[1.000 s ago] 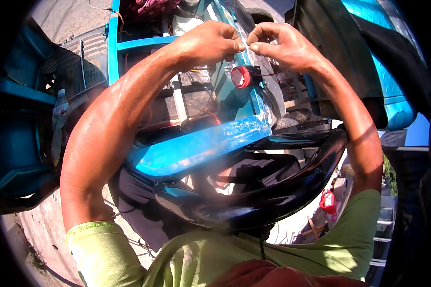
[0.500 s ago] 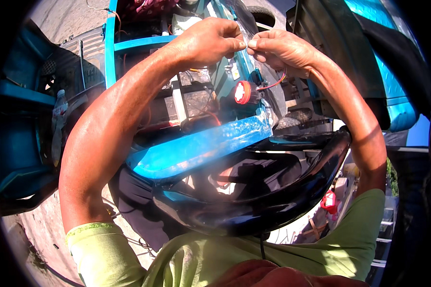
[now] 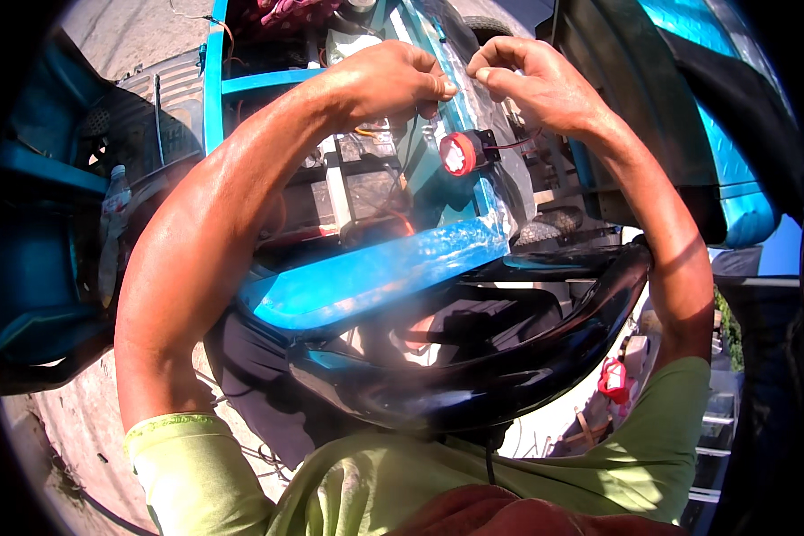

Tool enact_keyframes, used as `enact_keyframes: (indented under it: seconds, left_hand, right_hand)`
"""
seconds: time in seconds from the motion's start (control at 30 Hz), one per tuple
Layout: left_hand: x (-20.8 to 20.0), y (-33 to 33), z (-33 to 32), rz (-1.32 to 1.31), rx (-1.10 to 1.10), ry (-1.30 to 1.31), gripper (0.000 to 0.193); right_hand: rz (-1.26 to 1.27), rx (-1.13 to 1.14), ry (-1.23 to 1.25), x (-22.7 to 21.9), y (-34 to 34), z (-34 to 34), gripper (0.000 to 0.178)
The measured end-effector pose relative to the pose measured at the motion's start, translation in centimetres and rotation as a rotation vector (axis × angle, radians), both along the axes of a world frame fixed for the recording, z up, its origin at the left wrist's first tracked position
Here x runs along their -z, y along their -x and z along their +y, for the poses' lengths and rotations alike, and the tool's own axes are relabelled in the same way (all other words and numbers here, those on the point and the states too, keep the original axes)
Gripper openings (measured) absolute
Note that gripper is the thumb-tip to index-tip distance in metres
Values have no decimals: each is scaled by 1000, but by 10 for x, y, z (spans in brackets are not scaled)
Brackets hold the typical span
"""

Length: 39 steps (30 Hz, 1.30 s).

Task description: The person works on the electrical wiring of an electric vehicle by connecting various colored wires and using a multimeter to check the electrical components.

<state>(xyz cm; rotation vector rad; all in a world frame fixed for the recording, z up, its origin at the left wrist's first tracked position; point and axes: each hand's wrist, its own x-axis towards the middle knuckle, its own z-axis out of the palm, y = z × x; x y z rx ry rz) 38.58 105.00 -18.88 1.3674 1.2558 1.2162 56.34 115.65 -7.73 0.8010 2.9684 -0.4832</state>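
My left hand [image 3: 391, 82] is above the open blue frame, its thumb and fingertips pinched together. Whatever they hold, if anything, is too small to make out. Across a short gap is my right hand [image 3: 538, 87], fingers curled in with thumb and forefinger close together; I cannot make out anything between them. Just below the hands, a small round part [image 3: 456, 154] with a red rim, white face and dark body rests at the frame's right side rail. A thin wire [image 3: 514, 145] leads from it toward the area below my right hand.
A glossy black curved bar [image 3: 438, 397] and a blue panel [image 3: 375, 272] lie between me and the frame. A plastic bottle [image 3: 114, 205] stands at left. A dark and blue body panel [image 3: 634, 107] rises at right. Another red and white part [image 3: 613, 380] lies lower right.
My hands, which met at the fingertips, have moved apart, the right one shifting up and rightward. The round red-rimmed part appears slightly higher and further right, and its wire hangs differently.
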Motion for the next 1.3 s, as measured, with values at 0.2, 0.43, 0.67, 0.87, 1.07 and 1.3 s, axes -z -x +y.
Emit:
enact_keyframes:
  seconds: [0.2, 0.43, 0.67, 0.87, 1.07, 1.3]
  left_hand:
    - [-2, 4, 1, 74, 10, -19, 29]
    - [-2, 3, 1, 142, -3, -28, 35]
    - [-5, 0, -4, -72, 34, 33, 26]
    - [0, 2, 2, -52, 27, -36, 25]
    - [-1, 2, 2, 10, 14, -36, 26]
    - [-5, 0, -2, 41, 24, -50, 29]
  right_hand:
    - [-118, 329, 354, 1, 8, -19, 34]
    - [-101, 207, 275, 8, 6, -10, 31]
    - [-117, -441, -557, -3, 9, -15, 15]
    - [-10, -159, -83, -2, 2, -2, 16]
    - [-97, 180, 286, -9, 5, -2, 30]
    - [-52, 278, 482, 6, 2, -1, 29]
